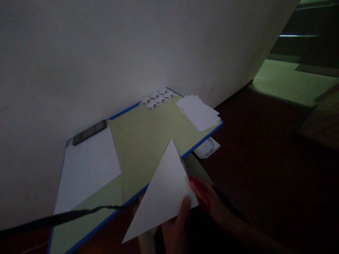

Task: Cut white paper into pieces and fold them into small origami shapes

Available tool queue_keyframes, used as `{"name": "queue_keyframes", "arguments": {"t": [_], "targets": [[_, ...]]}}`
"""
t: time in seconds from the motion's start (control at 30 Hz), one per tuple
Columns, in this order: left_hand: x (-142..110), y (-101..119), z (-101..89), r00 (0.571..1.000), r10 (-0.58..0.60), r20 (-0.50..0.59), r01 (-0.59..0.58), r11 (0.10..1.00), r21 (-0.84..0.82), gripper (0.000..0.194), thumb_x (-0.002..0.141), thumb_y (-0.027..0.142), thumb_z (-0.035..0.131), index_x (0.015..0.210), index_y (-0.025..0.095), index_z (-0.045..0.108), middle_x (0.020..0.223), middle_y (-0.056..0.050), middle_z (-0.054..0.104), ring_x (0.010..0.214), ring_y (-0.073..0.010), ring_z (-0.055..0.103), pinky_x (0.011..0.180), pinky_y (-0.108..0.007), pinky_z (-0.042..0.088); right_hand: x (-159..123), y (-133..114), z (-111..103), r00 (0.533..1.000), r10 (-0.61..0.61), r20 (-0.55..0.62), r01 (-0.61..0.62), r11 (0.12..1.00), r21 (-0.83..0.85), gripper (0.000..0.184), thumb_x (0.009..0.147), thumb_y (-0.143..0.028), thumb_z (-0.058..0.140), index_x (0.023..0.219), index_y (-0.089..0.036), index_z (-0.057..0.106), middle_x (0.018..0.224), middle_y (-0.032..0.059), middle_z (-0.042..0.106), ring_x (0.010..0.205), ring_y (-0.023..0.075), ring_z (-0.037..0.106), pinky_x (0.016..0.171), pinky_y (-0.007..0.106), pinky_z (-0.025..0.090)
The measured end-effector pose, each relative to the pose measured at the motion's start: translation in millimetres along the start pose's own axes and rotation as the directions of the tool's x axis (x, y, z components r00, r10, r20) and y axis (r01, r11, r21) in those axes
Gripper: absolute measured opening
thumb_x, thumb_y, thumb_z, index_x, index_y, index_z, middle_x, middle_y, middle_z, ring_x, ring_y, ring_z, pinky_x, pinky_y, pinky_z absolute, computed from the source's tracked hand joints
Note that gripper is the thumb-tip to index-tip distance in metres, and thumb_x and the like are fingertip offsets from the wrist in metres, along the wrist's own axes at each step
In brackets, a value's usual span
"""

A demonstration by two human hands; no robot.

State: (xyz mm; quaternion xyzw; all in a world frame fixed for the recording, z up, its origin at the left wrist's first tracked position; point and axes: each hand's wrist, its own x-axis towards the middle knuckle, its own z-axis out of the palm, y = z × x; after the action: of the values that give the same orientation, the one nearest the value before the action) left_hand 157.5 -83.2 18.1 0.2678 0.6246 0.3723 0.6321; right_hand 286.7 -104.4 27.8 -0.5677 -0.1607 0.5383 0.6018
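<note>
Right hand (212, 203) closed around red-handled scissors (202, 197), the blades along the right edge of a triangular paper (164, 192); left hand (176, 227) pinching that paper at its lower edge, thumb on top. The paper overlaps the near edge of the worktop (140, 141). Beyond: plain sheet (88, 173), phone (89, 132), folded paper pieces (159, 98), loose paper stack (198, 113).

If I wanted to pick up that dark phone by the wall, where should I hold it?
I'd pinch the phone across its long edges at mid-length, coming down from above on the table side: it lies flat and is long and narrow, with the wall close behind.
</note>
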Motion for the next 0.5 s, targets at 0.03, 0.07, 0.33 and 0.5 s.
{"name": "queue_keyframes", "arguments": {"t": [0.03, 0.07, 0.33, 0.5], "targets": [[0.4, -0.4, -0.4, 1.0, 0.01, 0.0, -0.01, 1.0, 0.003, 0.051, 0.058, 0.034, 0.098, 0.099, 0.015, 0.075, 0.1, -0.012, 0.081, 0.1, -0.032, 0.077, 0.088, -0.038, 0.063, -0.1, -0.7, 0.1, 1.0, 0.01, 0.005, -0.01, 1.0, 0.006, 0.066, 0.065, -0.083, 0.079, 0.09, -0.023, 0.079, 0.097, 0.0093, 0.078, 0.094, 0.0283, 0.071, 0.085, 0.038, 0.06], [1.0, -0.8, -1.2, 1.0, 0.013, 0.009, -0.013, 1.0, 0.009, 0.05, 0.058, 0.033, 0.098, 0.099, 0.016, 0.075, 0.099, -0.012, 0.081, 0.103, -0.0324, 0.077, 0.09, -0.038, 0.062, -0.1, -0.8, 0.0, 1.0, 0.022, 0.006, -0.022, 1.0, 0.016, 0.067, 0.064, -0.084, 0.079, 0.093, -0.023, 0.079, 0.099, 0.0096, 0.078, 0.096, 0.029, 0.071, 0.086, 0.038, 0.06], [8.4, 1.1, -10.0, 0.995, -0.057, -0.08, 0.052, 0.997, -0.061, 0.054, 0.074, 0.051, 0.082, 0.115, 0.018, 0.07, 0.095, -0.01, 0.078, 0.082, -0.0278, 0.077, 0.061, -0.031, 0.059, 7.7, 3.5, -4.7, 0.991, -0.014, 0.13, -0.002, 0.993, 0.12, 0.048, 0.082, -0.069, 0.077, 0.091, -0.022, 0.073, 0.086, 0.0031, 0.075, 0.077, 0.0195, 0.066, 0.075, 0.031, 0.054], [-1.6, 1.5, -10.9, 0.974, 0.182, -0.137, -0.172, 0.982, 0.084, 0.054, 0.08, 0.044, 0.078, 0.128, 0.025, 0.065, 0.111, -0.01, 0.078, 0.099, -0.0298, 0.078, 0.066, -0.031, 0.062, 12.5, 6.6, -4.6, 0.988, -0.064, 0.139, 0.043, 0.988, 0.15, 0.044, 0.086, -0.065, 0.075, 0.088, -0.021, 0.07, 0.08, 0.0004, 0.069, 0.072, 0.0153, 0.061, 0.071, 0.028, 0.05]]}}
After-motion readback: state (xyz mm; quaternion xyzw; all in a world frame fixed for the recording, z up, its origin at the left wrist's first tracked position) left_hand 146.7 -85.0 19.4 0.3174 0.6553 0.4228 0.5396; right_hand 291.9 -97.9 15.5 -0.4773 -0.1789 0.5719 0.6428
